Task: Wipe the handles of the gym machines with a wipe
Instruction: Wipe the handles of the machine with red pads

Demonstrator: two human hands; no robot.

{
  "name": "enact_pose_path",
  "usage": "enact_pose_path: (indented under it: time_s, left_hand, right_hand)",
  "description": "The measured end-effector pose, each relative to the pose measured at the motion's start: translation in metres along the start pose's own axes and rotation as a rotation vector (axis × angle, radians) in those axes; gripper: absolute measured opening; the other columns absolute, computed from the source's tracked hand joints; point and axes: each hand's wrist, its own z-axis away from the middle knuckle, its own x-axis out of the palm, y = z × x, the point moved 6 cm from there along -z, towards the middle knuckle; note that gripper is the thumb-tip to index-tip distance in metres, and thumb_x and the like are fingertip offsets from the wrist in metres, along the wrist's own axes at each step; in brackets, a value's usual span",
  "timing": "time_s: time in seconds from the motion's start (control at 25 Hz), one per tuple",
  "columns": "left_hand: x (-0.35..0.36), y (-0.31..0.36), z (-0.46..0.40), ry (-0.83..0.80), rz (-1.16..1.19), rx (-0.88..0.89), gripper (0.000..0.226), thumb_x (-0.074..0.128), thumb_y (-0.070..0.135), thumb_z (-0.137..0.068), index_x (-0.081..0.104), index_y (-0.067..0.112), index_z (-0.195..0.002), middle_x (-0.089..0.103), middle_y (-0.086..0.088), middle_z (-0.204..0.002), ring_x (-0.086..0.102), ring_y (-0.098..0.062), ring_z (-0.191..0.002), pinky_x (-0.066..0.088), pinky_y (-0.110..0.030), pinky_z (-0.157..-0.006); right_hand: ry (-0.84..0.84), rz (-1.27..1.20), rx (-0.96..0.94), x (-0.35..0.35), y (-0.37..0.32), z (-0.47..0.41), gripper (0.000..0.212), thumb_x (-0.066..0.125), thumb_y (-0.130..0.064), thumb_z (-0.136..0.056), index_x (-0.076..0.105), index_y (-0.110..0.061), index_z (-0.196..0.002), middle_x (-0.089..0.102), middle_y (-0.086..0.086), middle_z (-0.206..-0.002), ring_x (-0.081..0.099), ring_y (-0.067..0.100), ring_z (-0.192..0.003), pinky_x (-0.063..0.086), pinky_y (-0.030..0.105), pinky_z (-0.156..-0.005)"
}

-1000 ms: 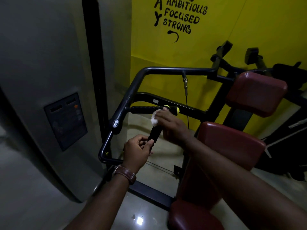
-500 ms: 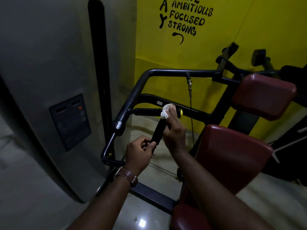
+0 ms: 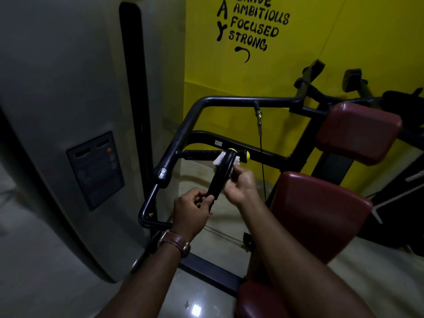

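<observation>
Both arms reach forward over the red seat pad (image 3: 321, 216). The left hand (image 3: 190, 212) pinches the lower end of a black handle (image 3: 221, 174), its grip clenched on it, a brown watch strap (image 3: 176, 242) at the wrist. The right hand (image 3: 241, 187) holds a white wipe (image 3: 219, 159) against the handle's upper end — fingers curled around both. Behind stand a grey weight-stack cover (image 3: 68, 111) and a yellow wall (image 3: 344, 31) with black lettering; the floor (image 3: 202, 301) shines.

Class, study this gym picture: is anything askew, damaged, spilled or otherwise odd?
Nothing stands out. The left hand holds the lower end of the black handle while the right hand holds the white wipe against it near its top; no visible damage or spills.
</observation>
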Motion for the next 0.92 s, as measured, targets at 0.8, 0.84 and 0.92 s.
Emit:
enact_pose_path:
  time_s: [0.8, 0.84, 0.92]
  left_hand:
    - [-0.001, 0.001, -0.002, -0.006, 0.029, 0.017, 0.011, 0.065, 0.007, -0.088, 0.067, 0.011, -0.078, 0.070, -0.002, -0.064, 0.069, -0.015, -0.055, 0.055, -0.029, -0.053]
    - [-0.001, 0.000, -0.002, -0.008, 0.045, 0.001, 0.011, 0.065, 0.008, -0.089, 0.066, 0.012, -0.078, 0.070, -0.003, -0.065, 0.069, -0.017, -0.054, 0.056, -0.031, -0.053]
    - [0.000, -0.002, -0.002, -0.016, 0.060, -0.016, 0.014, 0.063, 0.010, -0.090, 0.065, 0.017, -0.078, 0.071, -0.004, -0.067, 0.069, -0.020, -0.054, 0.058, -0.038, -0.055]
  right_hand:
    - [-0.307, 1.875, -1.350, -0.028, 0.034, 0.079, 0.054, 0.044, 0.006, -0.083, 0.050, 0.001, -0.136, 0.047, 0.023, -0.142, 0.044, 0.034, -0.133, 0.035, 0.036, -0.112]
    - [-0.334, 1.926, -1.354, -0.016, 0.023, 0.068, 0.055, 0.041, 0.006, -0.083, 0.048, 0.001, -0.137, 0.042, 0.023, -0.145, 0.035, 0.035, -0.139, 0.025, 0.039, -0.117]
    - [-0.316, 1.976, -1.341, 0.011, -0.006, 0.046, 0.055, 0.039, 0.008, -0.082, 0.047, 0.003, -0.137, 0.041, 0.024, -0.146, 0.029, 0.035, -0.142, 0.016, 0.041, -0.119]
